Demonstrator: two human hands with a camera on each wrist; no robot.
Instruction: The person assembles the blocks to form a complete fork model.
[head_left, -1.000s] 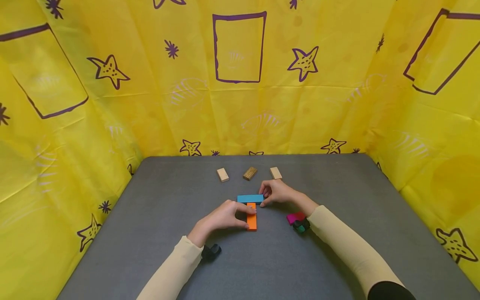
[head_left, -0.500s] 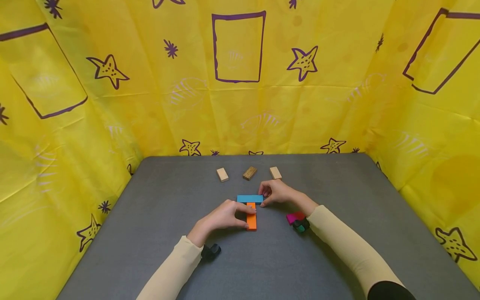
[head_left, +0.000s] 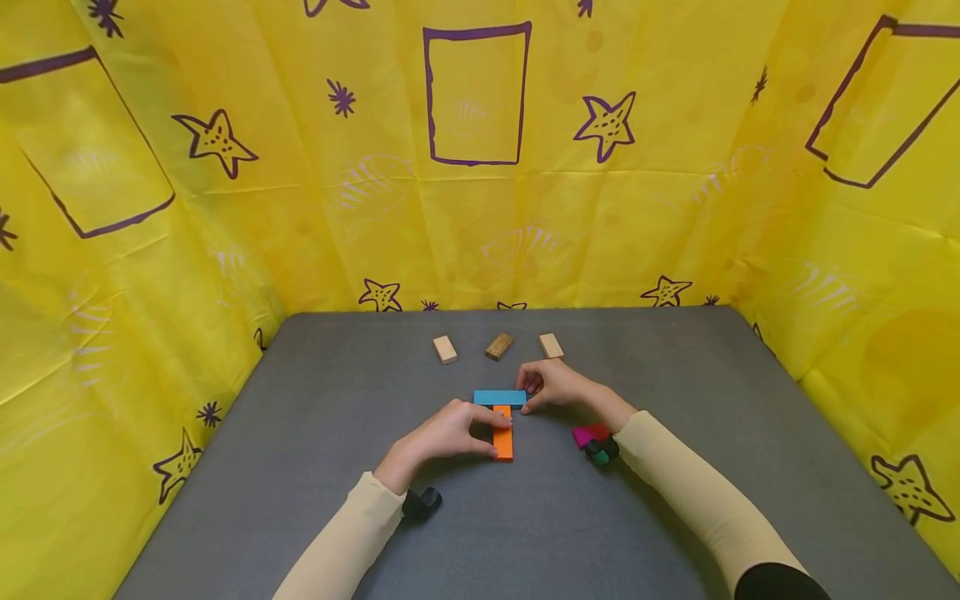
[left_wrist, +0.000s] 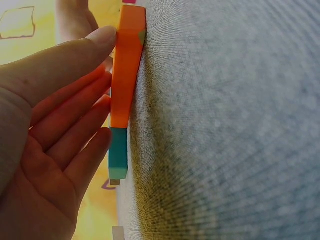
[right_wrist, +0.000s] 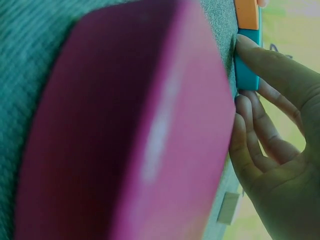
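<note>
Lying flat on the grey table [head_left: 375, 375], which is seen up close to be finely woven in texture, the smooth blue block [head_left: 491, 397] is pinched at its right end by the right hand [head_left: 561, 386], thumb and forefinger drawn in around the slim bar and the other fingers bent. On the near side of the blue block, the orange block [head_left: 503, 448] is set at right angles, its end against the middle of the long side, so that a T is formed. It is gripped by the left hand [head_left: 447, 429], the thumb laid along one side and the forefinger reaching across the top, with a modest gap between them. To the right of the blue block and nearer, a glossy pink block [head_left: 581, 438] with rounded edges is partly covered by a dark wrist camera [head_left: 600, 447]. Beyond the blue block, three small wooden blocks are lined up: a pale one [head_left: 445, 349], a dark, grained one [head_left: 499, 346] and another pale one [head_left: 551, 346]. Farther back, creased yellow cloth [head_left: 480, 225] is hung, printed with purple stars.
</note>
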